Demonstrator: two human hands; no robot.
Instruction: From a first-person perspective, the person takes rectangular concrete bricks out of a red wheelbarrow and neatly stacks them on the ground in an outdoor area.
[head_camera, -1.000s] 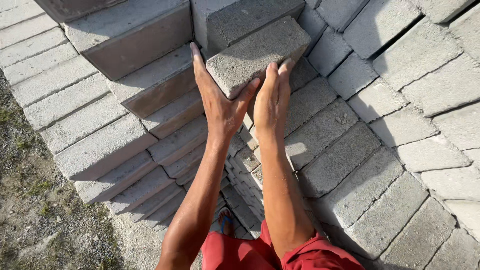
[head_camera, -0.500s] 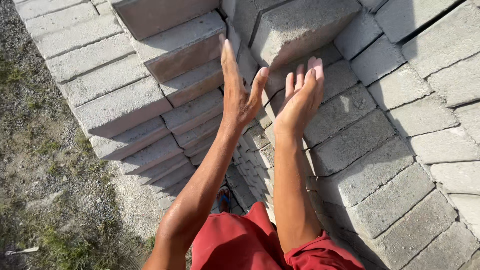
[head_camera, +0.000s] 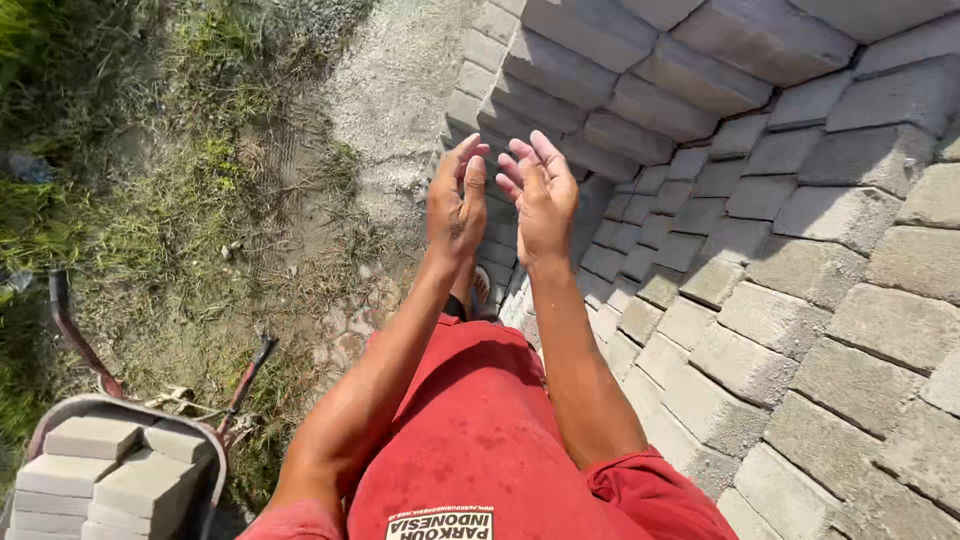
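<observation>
A tall stack of grey concrete paving blocks (head_camera: 800, 250) fills the right side, its top rows laid. At the lower left corner a grey wheelbarrow (head_camera: 205, 450) holds more grey blocks (head_camera: 100, 470), seemingly left to stack. The left hand (head_camera: 456, 205) and right hand (head_camera: 545, 200) are raised, open and empty, palms facing, beside the stack's edge.
</observation>
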